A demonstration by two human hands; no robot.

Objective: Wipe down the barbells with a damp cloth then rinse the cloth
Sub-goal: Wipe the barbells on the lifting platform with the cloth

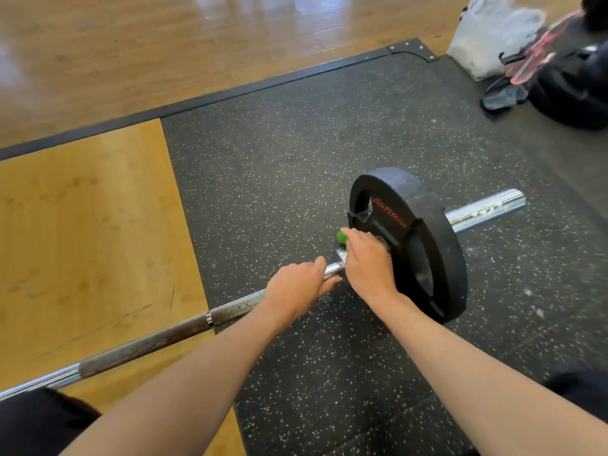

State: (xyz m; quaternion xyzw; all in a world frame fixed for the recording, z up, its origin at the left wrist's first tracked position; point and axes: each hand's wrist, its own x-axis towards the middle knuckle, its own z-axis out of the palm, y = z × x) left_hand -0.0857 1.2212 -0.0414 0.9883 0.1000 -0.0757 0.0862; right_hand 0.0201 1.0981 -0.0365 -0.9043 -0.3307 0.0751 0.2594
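A steel barbell [144, 345] lies across the floor from lower left to right, its knurled shaft crossing the wooden panel. A black weight plate [427, 245] sits on its right sleeve, and the chrome sleeve end [487, 210] sticks out beyond it. My left hand [296, 289] grips the shaft just left of the plate. My right hand [368, 261] covers the collar beside the plate, its fingers curled on a clamp with a green knob [340, 236]. No cloth is in view.
The barbell rests on a lifting platform of black speckled rubber [279, 153] and a yellow wooden panel [82, 225]. Shiny wooden floor lies beyond its black border. A white plastic bag [487, 34] and a dark bag [572, 87] sit at the top right.
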